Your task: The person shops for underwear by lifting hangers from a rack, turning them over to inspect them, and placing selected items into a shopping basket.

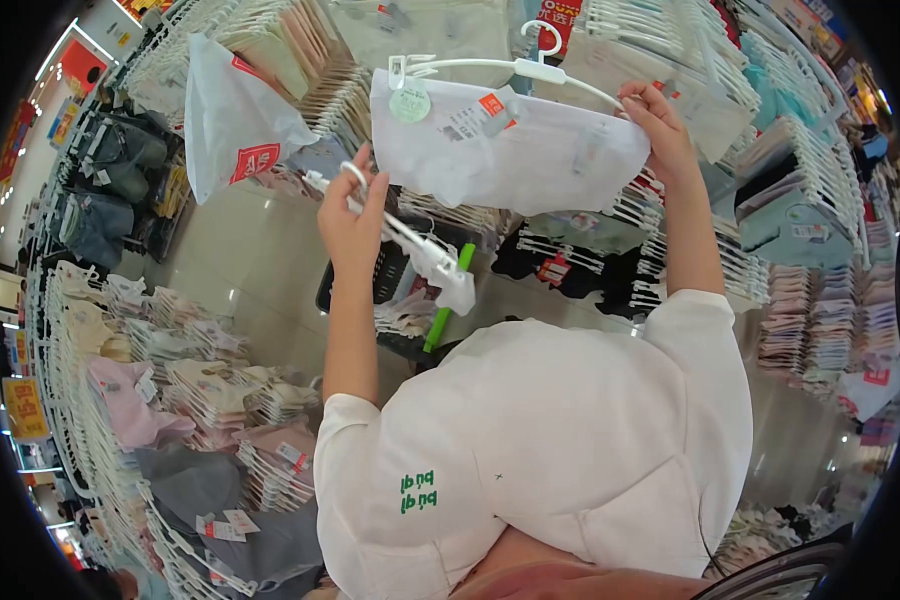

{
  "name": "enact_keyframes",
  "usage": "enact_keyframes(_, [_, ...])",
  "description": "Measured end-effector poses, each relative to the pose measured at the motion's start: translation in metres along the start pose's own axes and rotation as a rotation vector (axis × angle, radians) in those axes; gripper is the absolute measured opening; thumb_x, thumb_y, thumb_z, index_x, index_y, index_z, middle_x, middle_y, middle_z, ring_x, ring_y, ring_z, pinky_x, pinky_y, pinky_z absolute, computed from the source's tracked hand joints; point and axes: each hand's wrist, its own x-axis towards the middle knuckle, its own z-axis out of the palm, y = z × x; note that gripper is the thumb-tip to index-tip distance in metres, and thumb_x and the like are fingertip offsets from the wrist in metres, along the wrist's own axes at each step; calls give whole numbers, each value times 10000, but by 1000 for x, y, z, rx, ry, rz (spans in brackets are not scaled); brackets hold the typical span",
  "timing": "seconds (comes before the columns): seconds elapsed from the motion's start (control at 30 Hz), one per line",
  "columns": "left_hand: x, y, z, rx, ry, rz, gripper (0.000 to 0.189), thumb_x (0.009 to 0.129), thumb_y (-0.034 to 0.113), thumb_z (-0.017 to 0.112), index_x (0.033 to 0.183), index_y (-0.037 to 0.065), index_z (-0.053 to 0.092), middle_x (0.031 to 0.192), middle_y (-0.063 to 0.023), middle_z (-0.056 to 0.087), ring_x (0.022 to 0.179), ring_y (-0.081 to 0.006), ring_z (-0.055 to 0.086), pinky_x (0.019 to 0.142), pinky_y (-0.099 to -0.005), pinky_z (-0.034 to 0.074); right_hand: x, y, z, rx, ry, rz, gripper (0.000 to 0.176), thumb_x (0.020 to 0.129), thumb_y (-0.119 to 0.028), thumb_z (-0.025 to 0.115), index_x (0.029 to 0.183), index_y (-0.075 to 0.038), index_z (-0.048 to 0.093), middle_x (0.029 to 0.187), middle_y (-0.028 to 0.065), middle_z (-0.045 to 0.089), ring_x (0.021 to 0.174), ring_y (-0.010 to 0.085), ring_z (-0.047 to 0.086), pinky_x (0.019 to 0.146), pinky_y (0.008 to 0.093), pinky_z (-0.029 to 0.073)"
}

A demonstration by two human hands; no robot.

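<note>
A white folded garment point(530, 150) with an orange price tag and a round green sticker hangs from a white hanger point(540, 72). At the garment's right end, my right hand point(660, 135) pinches its upper corner by the hanger's tip. My left hand point(354, 215) is closed around the hook end of a second white hanger point(410, 240), which slants down to the right with a small white item at its far end. The fingertips of my left hand are close to the garment's left edge.
A black basket point(325, 285) with a green handle point(450, 300) stands below my hands. A white bag point(235, 120) hangs at the upper left. Racks of hanging clothes point(210, 380) surround me, with dark garments point(560, 265) low in front.
</note>
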Motion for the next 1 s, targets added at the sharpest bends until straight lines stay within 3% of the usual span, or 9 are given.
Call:
enact_keyframes(0.13, [-2, 18, 19, 33, -19, 11, 176, 785, 127, 627, 813, -39, 577, 1050, -113, 617, 780, -121, 567, 742, -263, 443, -14, -2, -15, -63, 20, -37, 148, 859, -151, 533, 991, -86, 518, 753, -31, 531, 655, 27, 494, 556, 169, 380])
enact_keyframes(0.2, [-8, 25, 23, -29, -86, -22, 189, 795, 142, 619, 827, -41, 583, 1012, -89, 626, 689, -101, 545, 647, -241, 452, -20, -5, -25, -4, -105, -30, 152, 855, -146, 536, 993, -82, 520, 772, -26, 535, 682, 33, 499, 582, 174, 389])
enact_keyframes(0.23, [-12, 29, 24, -49, -101, -51, 190, 805, 151, 608, 830, -36, 588, 976, -76, 628, 637, -77, 524, 529, -220, 451, -26, -5, -26, 0, -112, -30, 152, 855, -146, 536, 993, -82, 520, 772, -26, 535, 682, 33, 499, 582, 174, 389])
enact_keyframes(0.37, [-24, 40, 21, -81, -144, -40, 172, 820, 151, 588, 822, -21, 600, 906, -55, 627, 629, -52, 509, 414, -203, 438, -59, -8, -28, -150, 79, -79, 156, 852, -154, 537, 982, -68, 532, 821, -19, 535, 726, 36, 483, 628, 181, 384])
enact_keyframes(0.47, [-34, 33, 15, -87, -210, -118, 174, 815, 153, 591, 825, -20, 598, 801, -59, 613, 642, -85, 518, 484, -235, 445, -98, -6, -20, -285, 205, -74, 167, 850, -149, 532, 989, -58, 524, 820, -28, 510, 757, 40, 461, 669, 185, 365])
enact_keyframes(0.53, [-45, 23, 8, 39, -213, 27, 178, 797, 154, 606, 827, -21, 594, 728, -82, 583, 665, -137, 529, 584, -272, 437, -130, -4, -13, -411, 297, -81, 172, 847, -146, 531, 990, -52, 513, 800, -41, 480, 769, 38, 436, 682, 183, 342])
enact_keyframes(0.6, [-59, 48, -5, 151, -260, -30, 187, 779, 162, 621, 817, -19, 589, 722, -111, 573, 679, -180, 535, 651, -292, 412, -163, -2, -11, -503, 317, -82, 163, 844, -141, 533, 977, -49, 513, 800, -41, 470, 768, 37, 424, 686, 181, 333])
enact_keyframes(0.77, [-84, 45, -17, -81, -387, -60, 99, 809, 46, 548, 856, -37, 574, 959, -118, 639, 870, -181, 598, 765, -272, 441, -207, -16, -4, -459, 319, 6, 133, 863, -81, 492, 984, -29, 507, 932, 4, 528, 902, 69, 469, 784, 199, 361])
enact_keyframes(1.0, [-116, 52, -18, -31, -283, -55, 120, 810, 48, 557, 897, -11, 614, 913, -93, 640, 799, -147, 581, 698, -252, 448, -200, -24, -4, -537, 283, -111, 137, 876, -97, 488, 990, -23, 513, 918, 14, 533, 892, 77, 482, 791, 209, 368])
